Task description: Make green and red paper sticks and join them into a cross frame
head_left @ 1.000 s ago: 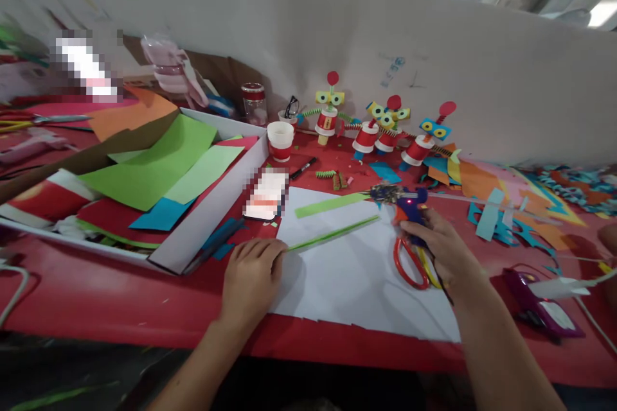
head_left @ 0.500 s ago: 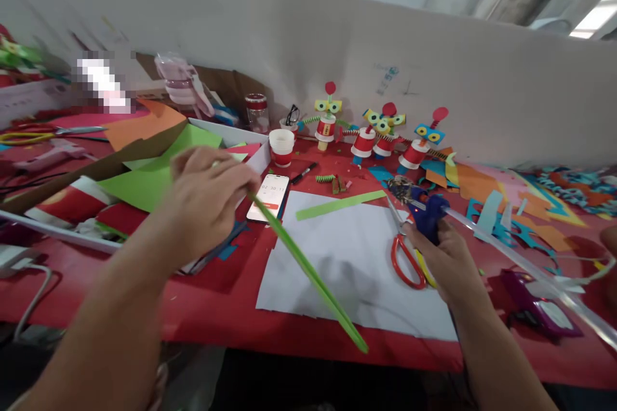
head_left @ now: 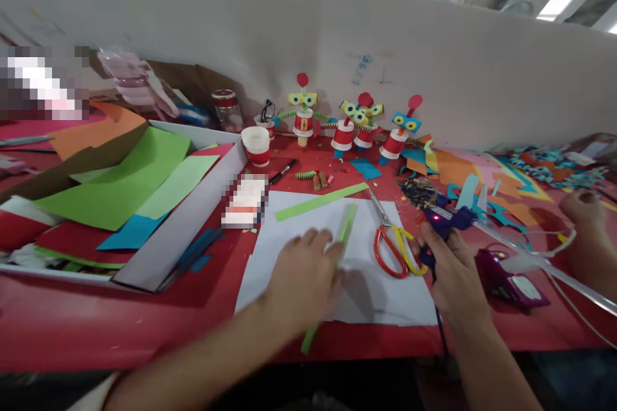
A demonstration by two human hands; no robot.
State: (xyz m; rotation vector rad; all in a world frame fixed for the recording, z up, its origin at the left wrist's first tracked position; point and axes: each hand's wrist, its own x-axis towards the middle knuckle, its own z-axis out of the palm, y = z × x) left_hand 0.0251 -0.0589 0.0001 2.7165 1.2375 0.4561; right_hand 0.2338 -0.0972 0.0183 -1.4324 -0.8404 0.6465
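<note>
My left hand [head_left: 304, 279], blurred by motion, is over the white paper sheet [head_left: 263, 257] with its fingers closed round a narrow green paper strip [head_left: 346, 225]. One end of that strip points away from me, and the other shows below the hand near the front edge. My right hand [head_left: 453, 263] grips a blue hot glue gun [head_left: 446, 219], its tip pointing left and a long clear glue stick [head_left: 544, 263] trailing from its back. A second green strip [head_left: 321, 201] lies across the top of the sheet. Scissors with red and yellow handles [head_left: 391, 257] rest beside the gun.
Several paper-cup robot figures [head_left: 343, 136] stand along the wall. To the left is a box of coloured paper [head_left: 193, 218], with a phone [head_left: 245, 200] and cups [head_left: 256, 146] near it. At right lie a purple device [head_left: 511, 279], paper scraps and another person's hand [head_left: 584, 212].
My left hand has come down and to the right with the green strip, from beside the box to over the sheet. The glue gun is still in my right hand. The view has turned slightly.
</note>
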